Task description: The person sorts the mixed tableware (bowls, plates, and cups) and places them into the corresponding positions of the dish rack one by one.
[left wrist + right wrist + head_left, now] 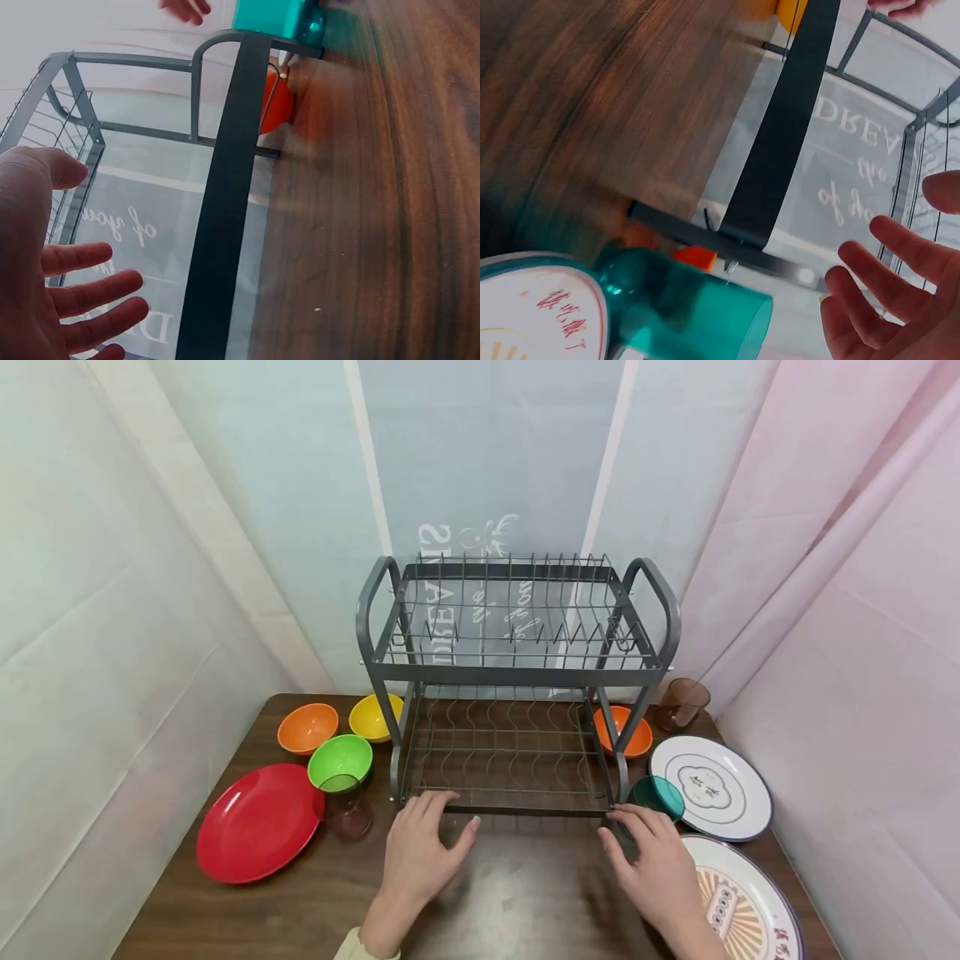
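Note:
A dark grey two-tier dish rack (pixel 517 675) stands at the back middle of the table, both tiers bare wire. My left hand (pixel 423 852) is at the front left of its lower tier, thumb apart from the fingers. Near the front right corner is my right hand (pixel 660 868), beside a teal cup (pixel 660 797) that it partly covers. In the left wrist view, the left hand (pixel 75 262) has spread fingers and holds nothing. The right wrist view shows the right hand (pixel 900 292) with loosely bent fingers and nothing in them. Whether either hand touches the rack I cannot tell.
Left of the rack are a red plate (pixel 258 827), a brown clear cup (pixel 348 814), and green (pixel 340 762), orange (pixel 307 729) and yellow (pixel 371 720) bowls. To the right are another orange bowl (pixel 637 739), a brown cup (pixel 682 703) and two white plates (pixel 731 768). Curtains surround the table.

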### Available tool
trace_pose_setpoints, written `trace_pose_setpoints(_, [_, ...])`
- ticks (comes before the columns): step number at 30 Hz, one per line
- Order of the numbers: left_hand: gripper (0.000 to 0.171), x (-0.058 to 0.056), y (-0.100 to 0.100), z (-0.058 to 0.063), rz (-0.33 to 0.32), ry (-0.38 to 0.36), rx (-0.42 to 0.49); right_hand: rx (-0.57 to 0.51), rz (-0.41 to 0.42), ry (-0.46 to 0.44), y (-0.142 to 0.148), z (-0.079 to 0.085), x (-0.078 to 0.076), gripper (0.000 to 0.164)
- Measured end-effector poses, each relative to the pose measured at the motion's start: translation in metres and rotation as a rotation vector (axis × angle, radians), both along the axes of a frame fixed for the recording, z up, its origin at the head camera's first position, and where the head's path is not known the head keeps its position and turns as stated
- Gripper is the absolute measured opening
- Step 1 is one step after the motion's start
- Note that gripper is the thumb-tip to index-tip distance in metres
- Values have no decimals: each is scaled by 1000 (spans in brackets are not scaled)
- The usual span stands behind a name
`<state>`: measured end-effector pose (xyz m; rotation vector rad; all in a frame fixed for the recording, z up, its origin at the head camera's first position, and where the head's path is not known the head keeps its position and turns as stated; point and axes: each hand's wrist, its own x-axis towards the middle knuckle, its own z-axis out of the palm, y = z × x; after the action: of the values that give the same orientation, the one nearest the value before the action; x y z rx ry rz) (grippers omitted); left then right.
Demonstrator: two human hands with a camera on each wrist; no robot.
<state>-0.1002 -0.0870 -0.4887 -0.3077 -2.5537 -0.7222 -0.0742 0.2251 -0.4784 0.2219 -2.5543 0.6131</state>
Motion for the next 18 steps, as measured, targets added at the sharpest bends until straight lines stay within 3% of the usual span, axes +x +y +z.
trace_pose_setpoints(5, [33, 2, -3, -4, -1, -8, 39, -31, -49, -24, 12, 0, 6, 13])
trace_pose_setpoints(10, [23, 1, -5, -3, -26, -17, 56, -82, -145, -106, 36, 2, 13, 14])
trace_pose_setpoints(14, [13, 2, -6, -6, -43, -78, 89, -89, -228, -218, 60, 3, 18, 21])
trace_pose_setpoints(18, [6, 7, -6, -9, -67, -170, 132, -61, -317, -393, 89, 5, 23, 36])
